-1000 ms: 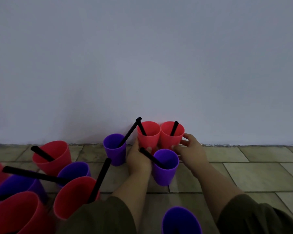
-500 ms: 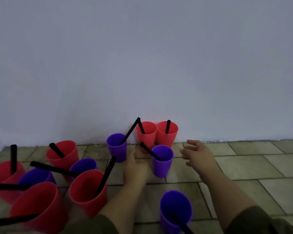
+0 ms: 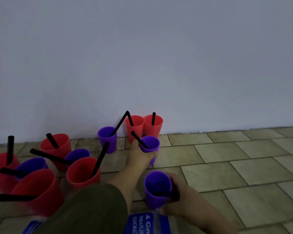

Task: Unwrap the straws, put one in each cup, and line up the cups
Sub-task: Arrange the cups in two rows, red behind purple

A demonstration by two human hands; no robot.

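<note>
Cups [image 3: 76, 173] w/ straws [image 3: 99, 159] on tiled floor [image 3: 227, 157] by blank grey wall [image 3: 142, 56].

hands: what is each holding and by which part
Left hand grips the far purple cup round its side; right hand grips the near purple cup by its side.

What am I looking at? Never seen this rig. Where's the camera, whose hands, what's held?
No machine: a person's two bare hands, filmed by one wide-angle camera worn on their head, looking forward and down. The surface is a tiled floor by a wall. Red and purple cups stand on it, most with a black straw inside. The left hand holds a purple cup in front of two red cups at the wall; the right hand holds a nearer purple cup. A blue printed packet lies at the bottom edge.
</note>
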